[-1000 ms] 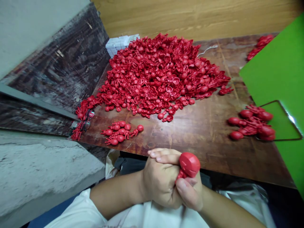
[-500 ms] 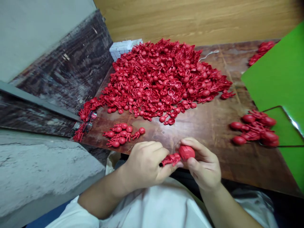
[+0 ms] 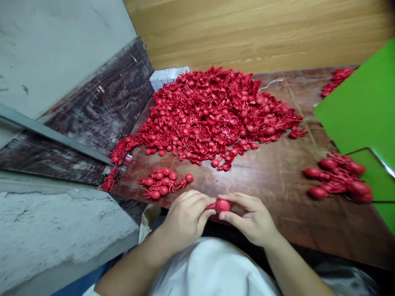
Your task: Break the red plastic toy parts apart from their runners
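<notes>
My left hand pinches a red figure, my right hand its head. Likely light, stiff; I'd grip that round head.

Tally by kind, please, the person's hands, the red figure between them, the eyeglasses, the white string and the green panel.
Hands: 2, left hand and right hand
Held red figure: 1
Eyeglasses: 1 pair
White string: 1
Green panel: 1
Total: 6

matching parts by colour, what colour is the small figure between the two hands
The small figure is red; the head view shows it best.
</notes>
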### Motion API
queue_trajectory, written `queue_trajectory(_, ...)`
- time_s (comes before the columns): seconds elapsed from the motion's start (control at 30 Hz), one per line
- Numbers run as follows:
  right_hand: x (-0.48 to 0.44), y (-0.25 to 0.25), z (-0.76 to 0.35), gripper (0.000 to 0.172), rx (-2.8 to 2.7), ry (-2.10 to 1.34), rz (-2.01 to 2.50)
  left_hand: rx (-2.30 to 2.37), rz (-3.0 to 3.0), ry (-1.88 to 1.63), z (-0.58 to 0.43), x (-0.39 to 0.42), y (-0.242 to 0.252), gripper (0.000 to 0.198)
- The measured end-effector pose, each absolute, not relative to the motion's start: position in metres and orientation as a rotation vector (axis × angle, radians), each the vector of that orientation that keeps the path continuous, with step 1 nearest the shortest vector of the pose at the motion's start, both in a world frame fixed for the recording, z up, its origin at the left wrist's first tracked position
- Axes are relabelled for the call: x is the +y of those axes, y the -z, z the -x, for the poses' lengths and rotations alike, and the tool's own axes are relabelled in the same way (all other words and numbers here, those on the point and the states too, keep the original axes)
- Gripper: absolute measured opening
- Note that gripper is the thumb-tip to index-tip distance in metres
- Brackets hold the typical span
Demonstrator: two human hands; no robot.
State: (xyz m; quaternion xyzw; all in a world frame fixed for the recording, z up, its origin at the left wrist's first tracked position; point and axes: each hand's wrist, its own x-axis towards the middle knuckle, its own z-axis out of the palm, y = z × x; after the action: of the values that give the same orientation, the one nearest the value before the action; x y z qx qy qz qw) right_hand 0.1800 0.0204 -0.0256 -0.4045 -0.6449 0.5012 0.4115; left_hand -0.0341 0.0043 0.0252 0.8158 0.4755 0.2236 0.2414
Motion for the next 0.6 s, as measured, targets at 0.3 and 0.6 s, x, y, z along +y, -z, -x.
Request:
queue_trajectory(0.3,0.044,0.062,-0.165,0.049,-1.800,-1.307,1.382,1.778,-1.999,-0.436,0.061,-0.001,0.039,0.018)
queue_trajectory(0.6,0.117,0.092,-0.187,0.050,-1.670,-0.576,1.735,1.914,-1.975,-0.479,0.069,0.007,0.056,0.019)
